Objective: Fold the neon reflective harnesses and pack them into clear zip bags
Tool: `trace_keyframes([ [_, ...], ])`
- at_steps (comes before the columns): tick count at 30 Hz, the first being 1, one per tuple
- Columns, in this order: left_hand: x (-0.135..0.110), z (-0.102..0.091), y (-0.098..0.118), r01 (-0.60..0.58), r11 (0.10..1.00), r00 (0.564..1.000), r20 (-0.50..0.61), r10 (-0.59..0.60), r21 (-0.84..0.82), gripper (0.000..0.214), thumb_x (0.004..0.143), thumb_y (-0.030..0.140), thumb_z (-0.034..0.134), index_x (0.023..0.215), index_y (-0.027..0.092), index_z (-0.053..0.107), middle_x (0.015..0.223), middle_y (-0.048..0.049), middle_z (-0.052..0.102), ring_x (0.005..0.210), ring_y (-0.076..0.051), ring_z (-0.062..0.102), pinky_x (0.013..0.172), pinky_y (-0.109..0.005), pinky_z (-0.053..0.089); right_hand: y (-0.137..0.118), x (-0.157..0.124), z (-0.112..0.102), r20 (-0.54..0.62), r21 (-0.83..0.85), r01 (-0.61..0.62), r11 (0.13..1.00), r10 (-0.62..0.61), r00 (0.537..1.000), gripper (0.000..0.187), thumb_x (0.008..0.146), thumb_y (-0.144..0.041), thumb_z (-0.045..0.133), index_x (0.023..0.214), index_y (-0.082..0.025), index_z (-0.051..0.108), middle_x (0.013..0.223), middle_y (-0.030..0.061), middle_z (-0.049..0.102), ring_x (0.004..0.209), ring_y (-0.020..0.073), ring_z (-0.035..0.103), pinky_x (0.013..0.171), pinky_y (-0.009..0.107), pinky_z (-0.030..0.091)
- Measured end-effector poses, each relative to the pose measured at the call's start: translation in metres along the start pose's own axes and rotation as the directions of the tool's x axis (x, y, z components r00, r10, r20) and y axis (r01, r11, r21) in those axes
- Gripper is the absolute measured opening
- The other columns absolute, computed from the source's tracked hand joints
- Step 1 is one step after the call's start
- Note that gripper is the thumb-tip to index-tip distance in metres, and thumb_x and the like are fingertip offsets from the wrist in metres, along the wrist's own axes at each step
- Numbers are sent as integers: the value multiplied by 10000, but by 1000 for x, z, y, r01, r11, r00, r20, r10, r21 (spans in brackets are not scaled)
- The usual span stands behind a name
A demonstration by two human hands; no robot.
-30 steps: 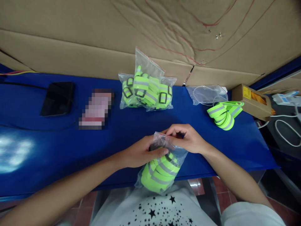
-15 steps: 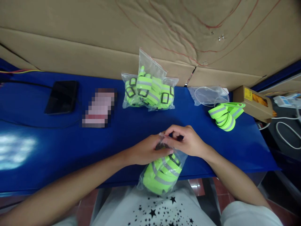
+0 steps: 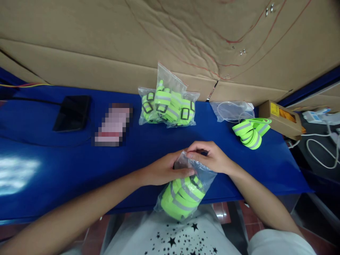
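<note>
A clear plastic zip bag is held tilted over the table's front edge, its lower end close to my shirt. Rolled neon-yellow reflective straps with grey stripes and a black buckle fill its lower part. My left hand grips the bag's left side, thumb lying across the front and the other fingers behind it. At the top edge, my right hand pinches the bag's mouth between thumb and curled fingers. Whether the seal is closed cannot be made out.
Several bagged strap sets stand against the cardboard wall. On the right lie loose neon straps, a flat plastic bag and a cardboard box. A black device and a blurred-out phone-like item lie left.
My right thumb and fingers have shifted slightly along the bag's top edge, and more of the bag's upper part shows. My left hand keeps its grip. The camera view has tilted slightly.
</note>
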State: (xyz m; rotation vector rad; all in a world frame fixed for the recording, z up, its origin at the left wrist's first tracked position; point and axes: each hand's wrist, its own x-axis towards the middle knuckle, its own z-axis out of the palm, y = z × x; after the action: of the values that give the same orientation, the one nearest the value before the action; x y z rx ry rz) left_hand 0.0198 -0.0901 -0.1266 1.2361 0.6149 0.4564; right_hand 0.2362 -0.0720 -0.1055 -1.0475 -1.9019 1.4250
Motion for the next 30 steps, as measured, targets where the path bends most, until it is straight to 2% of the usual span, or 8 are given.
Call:
trace_keyframes([
  [5, -1, -5, 1, 63, 995, 998, -17, -64, -76, 445, 902, 474, 756, 1184, 136, 689, 1085, -105, 774, 968, -220, 718, 861, -324, 544, -2, -1, 1, -79, -4, -25, 1000, 25, 997, 315, 938, -479, 713, 893, -168, 728, 799, 24, 718, 713, 128, 633, 646, 237, 495],
  [9, -3, -6, 4, 92, 995, 996, -11, -92, -27, 487, 903, 508, 743, 1208, 132, 693, 1037, -96, 771, 944, -228, 713, 792, -301, 540, 2, -2, 4, -135, -24, 5, 1000, -9, 991, 325, 930, -482, 722, 842, -170, 700, 746, 9, 685, 660, 111, 591, 614, 231, 473],
  [14, -4, -5, 8, 83, 996, 997, -15, -82, 34, 481, 915, 537, 714, 1187, 140, 718, 997, -87, 762, 939, -244, 708, 797, -319, 558, 2, -3, 2, -62, 8, -29, 1000, 29, 998, 279, 930, -450, 719, 918, -171, 715, 780, 17, 693, 695, 120, 614, 634, 236, 492],
  [20, -4, -5, 8, 68, 993, 998, -25, -66, 100, 463, 934, 557, 677, 1131, 143, 744, 938, -71, 758, 954, -253, 707, 827, -332, 568, 1, -3, 3, -85, 93, -116, 989, 124, 989, 242, 894, -395, 746, 882, -163, 680, 755, 2, 660, 664, 103, 596, 610, 218, 481],
  [25, -4, -5, 7, 59, 979, 998, -30, -54, 194, 462, 967, 554, 629, 1113, 136, 763, 954, -84, 766, 938, -243, 705, 835, -326, 558, 3, -4, 7, -116, 76, -113, 991, 122, 986, 251, 895, -391, 746, 825, -170, 648, 687, -15, 638, 608, 90, 559, 557, 206, 430],
  [30, -6, -5, 8, 63, 966, 998, -36, -56, 251, 465, 983, 555, 595, 1130, 148, 766, 908, -70, 756, 918, -235, 698, 789, -304, 548, 5, -1, 4, -48, 108, -134, 985, 140, 989, 218, 895, -379, 736, 913, -173, 668, 733, -8, 660, 640, 100, 586, 589, 217, 452],
])
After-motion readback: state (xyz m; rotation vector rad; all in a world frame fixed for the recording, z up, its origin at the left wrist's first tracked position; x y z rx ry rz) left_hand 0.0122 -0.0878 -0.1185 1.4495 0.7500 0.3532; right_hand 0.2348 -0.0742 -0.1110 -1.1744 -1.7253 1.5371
